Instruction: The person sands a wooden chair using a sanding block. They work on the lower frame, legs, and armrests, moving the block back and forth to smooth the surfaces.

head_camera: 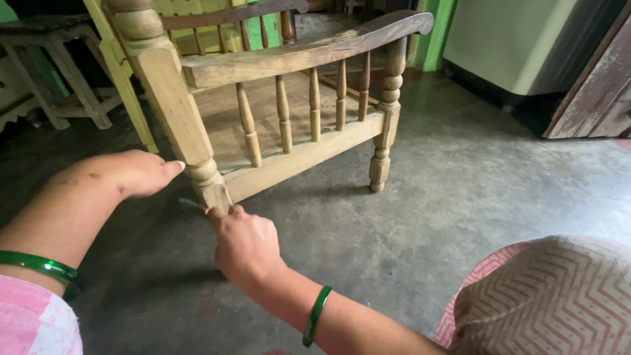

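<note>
Wooden chair leg (176, 108), unfinished, stands on the concrete floor (427, 197), long axis near upright, tilted slightly. Right hand (244, 244) sits just below-right of its foot, fingers pinched on a small dark tool (190, 204) touching the base. Left hand (141, 172) curled, thumb tip against the turned ring, nearer higher up.

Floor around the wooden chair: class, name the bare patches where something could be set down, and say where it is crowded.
Bare floor lies between the chair's front leg, the grey cabinet and the knee. It is crowded at the near leg, where the left hand and right hand meet.
</note>
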